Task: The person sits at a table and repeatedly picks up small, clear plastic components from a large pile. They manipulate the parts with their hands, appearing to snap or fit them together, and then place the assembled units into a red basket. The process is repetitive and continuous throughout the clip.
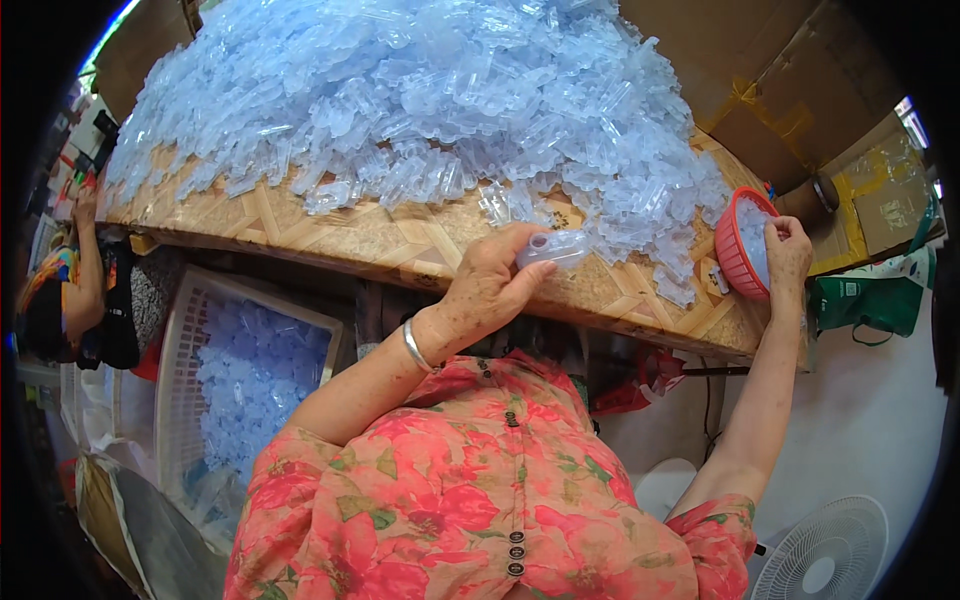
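Note:
My left hand (488, 283), with a silver bangle at its wrist, grips a clear plastic tube-like piece (556, 248) between thumb and fingers, just above the table's front edge. On the right, my right hand (790, 256) dips over the rim of a red plastic basket (737, 258), its fingers curled together. Whatever those fingers hold, if anything, is hidden. Inside the basket lie small pale translucent pieces (752, 232). A big heap of similar clear, bluish plastic pieces (450, 100) spreads over the wood-patterned table (395, 240) beyond my hands.
Cardboard sheets (840, 80) stand behind the table at the right. A white slatted crate (180, 380) with more bluish pieces sits below at the left. A green bag (870, 300) hangs at the right, above a white fan (820, 560). Another person's arm (88, 260) shows far left.

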The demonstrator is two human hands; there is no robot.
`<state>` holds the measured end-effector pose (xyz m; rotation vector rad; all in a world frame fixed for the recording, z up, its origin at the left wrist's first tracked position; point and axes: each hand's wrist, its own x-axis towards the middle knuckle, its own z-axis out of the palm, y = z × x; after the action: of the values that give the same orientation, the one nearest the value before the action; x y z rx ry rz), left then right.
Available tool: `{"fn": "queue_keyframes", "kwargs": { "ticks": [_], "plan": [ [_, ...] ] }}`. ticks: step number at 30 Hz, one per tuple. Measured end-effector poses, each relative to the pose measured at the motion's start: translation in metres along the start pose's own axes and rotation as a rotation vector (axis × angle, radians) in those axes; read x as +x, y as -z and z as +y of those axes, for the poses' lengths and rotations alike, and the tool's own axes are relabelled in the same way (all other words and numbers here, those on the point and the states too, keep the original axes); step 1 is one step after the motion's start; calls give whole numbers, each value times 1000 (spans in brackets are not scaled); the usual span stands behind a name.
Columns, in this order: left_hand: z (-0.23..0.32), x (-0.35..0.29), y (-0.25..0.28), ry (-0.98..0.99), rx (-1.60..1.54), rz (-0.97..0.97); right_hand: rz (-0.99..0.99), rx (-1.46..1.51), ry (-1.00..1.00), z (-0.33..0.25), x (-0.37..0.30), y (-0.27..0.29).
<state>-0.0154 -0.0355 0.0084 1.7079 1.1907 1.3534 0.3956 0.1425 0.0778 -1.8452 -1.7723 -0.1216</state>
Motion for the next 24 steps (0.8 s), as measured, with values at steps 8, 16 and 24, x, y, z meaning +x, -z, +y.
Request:
{"fn": "queue_keyframes", "kwargs": {
  "ticks": [8, 16, 24],
  "plan": [
    [-2, -6, -2, 8, -5, 66, -235, 664, 169, -146, -145, 1],
    [3, -10, 6, -83, 115, 75, -165, 694, 362, -185, -187, -52],
    [0, -14, 5, -177, 316, 73, -115, 523, 515, -178, -191, -56]
  ]
}}
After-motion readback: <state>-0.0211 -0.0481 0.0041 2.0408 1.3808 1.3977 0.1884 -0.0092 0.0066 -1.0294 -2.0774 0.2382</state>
